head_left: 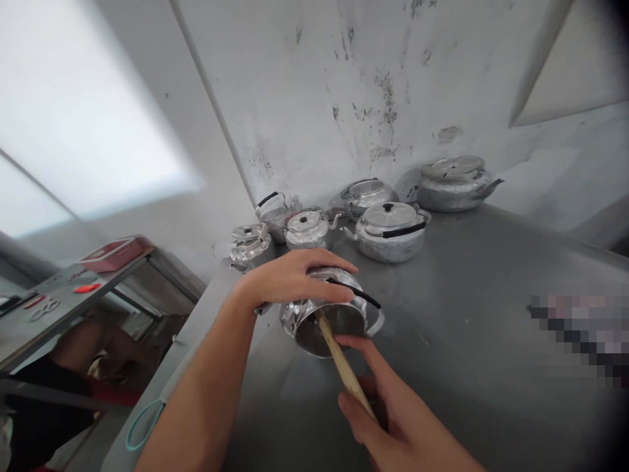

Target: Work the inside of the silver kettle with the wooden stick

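A dented silver kettle [295,313] lies tipped on the grey table, its open mouth facing me and its black handle folded to the right. My left hand [299,278] rests over its upper side with the fingers wrapped round the body. A wooden stick [346,370] is held in my right hand [378,400], and its far end goes inside the kettle's mouth, where the tip is hidden. My right index finger stretches along to the kettle's rim.
Several silver kettles, among them a wide one with a black-knobbed lid [390,246], stand by the wall on the grey table [466,288]. At left, a lower table holds a pink basket [113,255], scissors [45,309] and a red-orange object [87,288]. A person's limbs show below.
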`<state>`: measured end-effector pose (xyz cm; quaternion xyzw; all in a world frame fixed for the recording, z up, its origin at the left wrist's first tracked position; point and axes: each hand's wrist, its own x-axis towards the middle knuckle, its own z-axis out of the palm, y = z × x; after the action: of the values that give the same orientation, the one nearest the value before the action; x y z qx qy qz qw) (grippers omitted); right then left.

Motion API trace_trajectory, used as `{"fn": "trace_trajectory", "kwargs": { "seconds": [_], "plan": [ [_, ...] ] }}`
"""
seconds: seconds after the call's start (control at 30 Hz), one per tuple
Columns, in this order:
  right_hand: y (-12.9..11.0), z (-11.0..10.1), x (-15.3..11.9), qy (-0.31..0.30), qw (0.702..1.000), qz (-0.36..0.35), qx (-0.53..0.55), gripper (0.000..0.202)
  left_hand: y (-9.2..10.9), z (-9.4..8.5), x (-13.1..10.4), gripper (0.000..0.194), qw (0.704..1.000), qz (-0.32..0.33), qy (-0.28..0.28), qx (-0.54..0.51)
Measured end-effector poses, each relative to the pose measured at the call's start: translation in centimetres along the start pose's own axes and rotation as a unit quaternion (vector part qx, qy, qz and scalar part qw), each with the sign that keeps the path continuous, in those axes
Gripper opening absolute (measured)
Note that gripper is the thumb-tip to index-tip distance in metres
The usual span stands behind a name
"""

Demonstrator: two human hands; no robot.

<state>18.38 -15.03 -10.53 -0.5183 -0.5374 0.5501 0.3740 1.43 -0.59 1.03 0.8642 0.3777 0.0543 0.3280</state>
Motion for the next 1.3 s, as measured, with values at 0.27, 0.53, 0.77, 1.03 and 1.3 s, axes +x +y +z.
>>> {"fn": "trace_trajectory", "kwargs": {
  "seconds": [0.27, 0.53, 0.77, 1.03, 1.3],
  "plan": [
    [0.12, -0.01, 0.05, -0.007, 1.000, -0.008, 0.005, 0.055, 0.17, 0.03, 0.03, 0.053, 1.000, 0.009, -0.002, 0.007],
    [-0.12, 0.14, -0.11, -0.001, 1.000, 0.004, 0.021, 0.054, 0.17, -0.03, 0.02, 0.055, 1.000, 0.000, -0.006, 0.007],
    [0.13, 0.27, 0.12, 0.016, 0.999, 0.003, 0.027, 0.056, 0.19, -0.05, 0.07, 0.055, 1.000, 0.002, -0.008, 0.006],
    [0.08, 0.34, -0.20, 0.012, 0.998, 0.023, 0.050, 0.055, 0.15, -0.04, 0.01, 0.056, 1.000, 0.005, -0.007, 0.005],
    [0.04, 0.19, -0.27, 0.005, 1.000, 0.010, 0.025, 0.058, 0.21, -0.07, 0.02, 0.056, 1.000, 0.002, -0.006, 0.004]
  ]
}}
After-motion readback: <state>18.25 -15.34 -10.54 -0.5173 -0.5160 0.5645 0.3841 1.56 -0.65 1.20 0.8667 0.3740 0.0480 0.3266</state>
